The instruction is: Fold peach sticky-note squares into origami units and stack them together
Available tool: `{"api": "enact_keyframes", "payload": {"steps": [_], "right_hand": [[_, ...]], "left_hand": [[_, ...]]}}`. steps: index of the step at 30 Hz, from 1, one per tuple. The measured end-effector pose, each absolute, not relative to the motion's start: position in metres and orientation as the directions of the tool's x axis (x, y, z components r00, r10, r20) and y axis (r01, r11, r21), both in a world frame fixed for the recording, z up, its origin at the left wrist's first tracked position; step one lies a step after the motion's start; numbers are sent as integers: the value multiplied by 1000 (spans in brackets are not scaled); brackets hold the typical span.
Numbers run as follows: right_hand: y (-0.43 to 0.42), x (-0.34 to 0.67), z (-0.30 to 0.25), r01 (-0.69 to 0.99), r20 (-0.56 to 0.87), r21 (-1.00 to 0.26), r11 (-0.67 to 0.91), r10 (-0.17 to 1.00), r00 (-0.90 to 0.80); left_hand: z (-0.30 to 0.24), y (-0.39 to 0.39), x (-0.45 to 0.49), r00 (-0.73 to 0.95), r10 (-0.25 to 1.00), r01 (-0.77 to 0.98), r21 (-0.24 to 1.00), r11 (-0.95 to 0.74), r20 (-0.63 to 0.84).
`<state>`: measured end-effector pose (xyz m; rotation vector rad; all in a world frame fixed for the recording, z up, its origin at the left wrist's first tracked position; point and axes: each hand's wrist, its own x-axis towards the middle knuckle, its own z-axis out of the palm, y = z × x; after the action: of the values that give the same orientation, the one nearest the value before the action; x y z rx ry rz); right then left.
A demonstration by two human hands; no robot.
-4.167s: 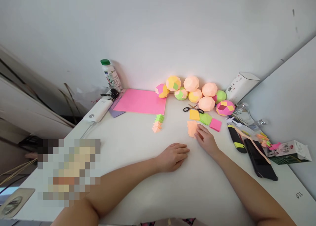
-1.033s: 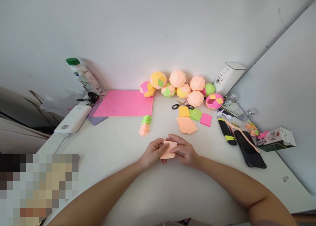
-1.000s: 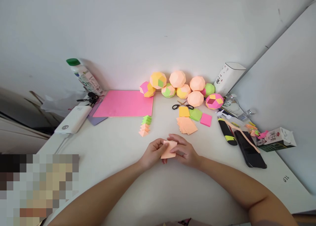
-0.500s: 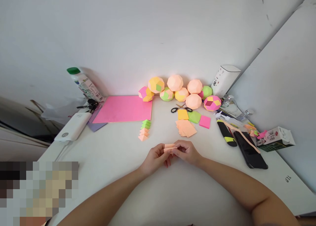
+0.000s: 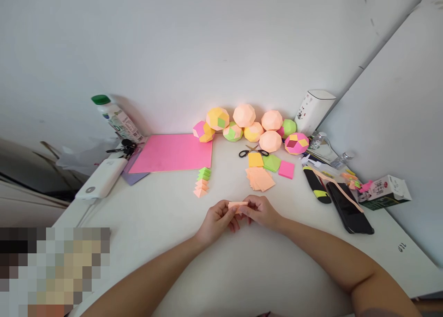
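Observation:
Between my two hands is a small folded peach paper (image 5: 237, 205), held just above the white table. My left hand (image 5: 218, 219) pinches its left end with the thumb on the near face. My right hand (image 5: 260, 212) grips the right end, its thumb lying along the paper. Past my hands fans a stack of peach paper squares (image 5: 260, 179). Off to the left stands a short row of folded green and peach paper pieces (image 5: 201, 182). Yellow, green (image 5: 272, 163) and pink paper squares (image 5: 286, 169) lie near black-handled scissors (image 5: 254, 152).
Several faceted paper balls (image 5: 244, 116) are piled against the wall. At left are a pink sheet (image 5: 171, 153), a white power bank (image 5: 101, 178) and a green-capped bottle (image 5: 117, 118). A black phone (image 5: 349, 208), a utility knife (image 5: 316, 185) and a carton (image 5: 386, 192) sit at right.
The peach paper has gone from showing an open upper flap to a narrower, flatter fold. Both thumbs now press on its near side. The view has shifted slightly.

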<state>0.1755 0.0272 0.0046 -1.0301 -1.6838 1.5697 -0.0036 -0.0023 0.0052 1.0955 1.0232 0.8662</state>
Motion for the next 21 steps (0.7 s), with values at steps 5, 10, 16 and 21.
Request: {"api": "enact_keyframes", "payload": {"steps": [5, 10, 16, 21], "right_hand": [[27, 175, 4, 175, -36, -982, 65, 852, -523], [27, 175, 3, 186, -31, -979, 80, 849, -528], [27, 175, 5, 191, -42, -979, 71, 847, -530], [27, 175, 6, 183, -48, -981, 59, 845, -532]], "left_hand": [[5, -3, -5, 302, 933, -8, 978, 206, -194], [7, -3, -4, 326, 920, -48, 968, 246, -218], [6, -3, -4, 326, 920, -54, 967, 249, -219], [7, -3, -5, 334, 915, -41, 966, 253, -226]]}}
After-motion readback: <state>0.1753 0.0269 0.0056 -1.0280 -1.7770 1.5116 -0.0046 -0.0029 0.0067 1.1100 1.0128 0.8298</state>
